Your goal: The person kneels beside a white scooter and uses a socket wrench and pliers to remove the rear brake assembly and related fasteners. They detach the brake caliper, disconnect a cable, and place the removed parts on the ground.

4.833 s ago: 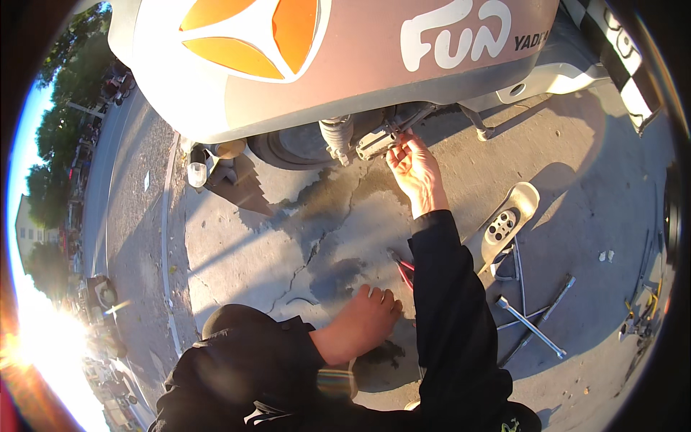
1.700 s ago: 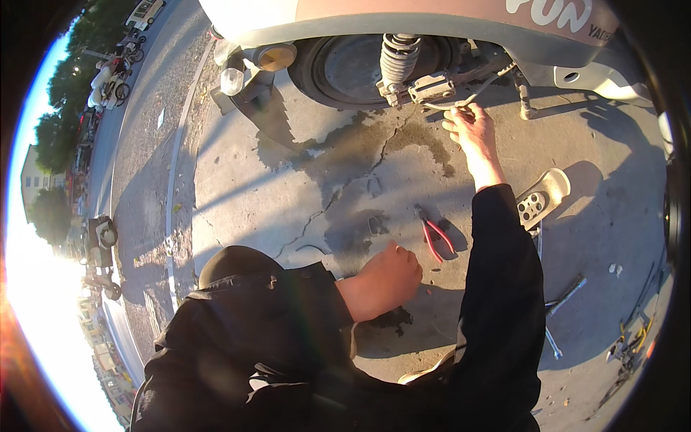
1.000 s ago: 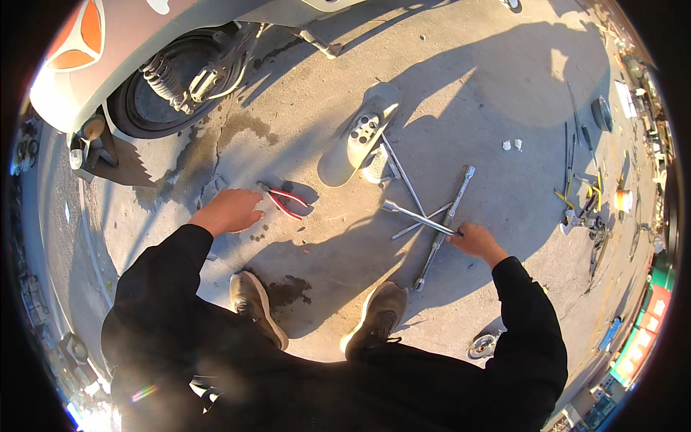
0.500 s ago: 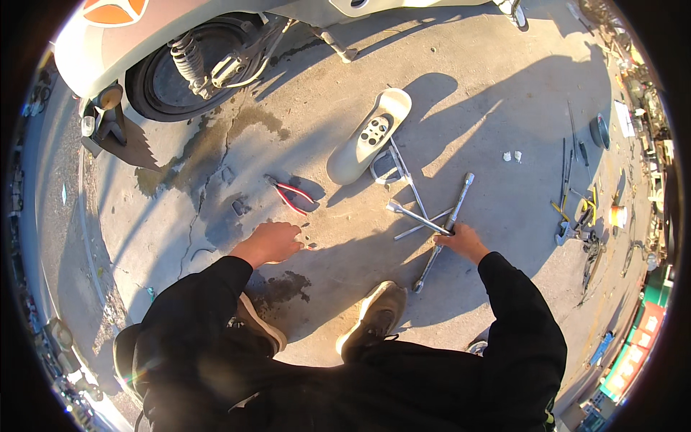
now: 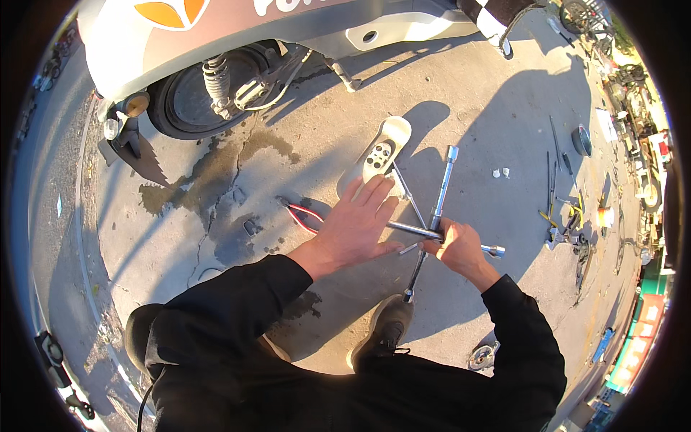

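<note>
My right hand (image 5: 461, 248) is closed around the hub of a chrome four-way lug wrench (image 5: 445, 180), lifted off the ground in front of me. One arm of the wrench points left toward my left hand (image 5: 351, 229), which is open with its fingers spread, palm down. That hand covers the lower part of a pale curved mudguard-like piece (image 5: 394, 133) with a dark-holed plate on it. Just left of my left hand, red-handled pliers (image 5: 304, 216) lie on the concrete, partly hidden. A thin metal rod (image 5: 408, 191) runs down beside the pale piece.
A light-coloured scooter-like vehicle (image 5: 288, 29) with an exposed rear wheel (image 5: 187, 108) stands across the top. At right lie a dark bowl (image 5: 581, 141), long thin tools (image 5: 551, 183) and a metal part (image 5: 558, 237). A round metal part (image 5: 481, 358) sits by my right sleeve.
My left hand has moved right and up from beside the pliers, its fingers spreading. My right hand has turned the lug wrench, so its upper arm stands more upright. The view has shifted slightly.
</note>
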A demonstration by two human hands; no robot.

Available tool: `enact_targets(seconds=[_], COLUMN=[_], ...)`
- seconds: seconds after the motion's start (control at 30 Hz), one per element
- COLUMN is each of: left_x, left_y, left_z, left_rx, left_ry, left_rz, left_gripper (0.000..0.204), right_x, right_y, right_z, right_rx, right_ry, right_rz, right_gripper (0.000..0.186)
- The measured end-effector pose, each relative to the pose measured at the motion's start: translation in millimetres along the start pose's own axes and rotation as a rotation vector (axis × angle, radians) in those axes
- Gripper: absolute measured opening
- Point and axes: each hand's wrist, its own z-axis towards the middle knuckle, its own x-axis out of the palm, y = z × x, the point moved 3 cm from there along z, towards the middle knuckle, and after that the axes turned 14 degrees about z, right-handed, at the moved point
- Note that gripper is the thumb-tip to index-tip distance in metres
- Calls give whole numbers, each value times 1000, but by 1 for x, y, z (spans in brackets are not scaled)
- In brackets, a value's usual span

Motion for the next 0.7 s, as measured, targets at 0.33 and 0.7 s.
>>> enact_targets(seconds=[0.33,0.7], left_x=[-25,-7], left_y=[42,74], left_z=[-78,-143], left_rx=[-1333,-1384], left_ry=[159,98], left_rz=[-1566,-907], left_gripper=[53,63], right_x=[33,206], right_y=[184,190], right_z=[50,152], right_rx=[-430,553], right_ry=[-167,291], right_rz=[367,1730], right_gripper=[43,33])
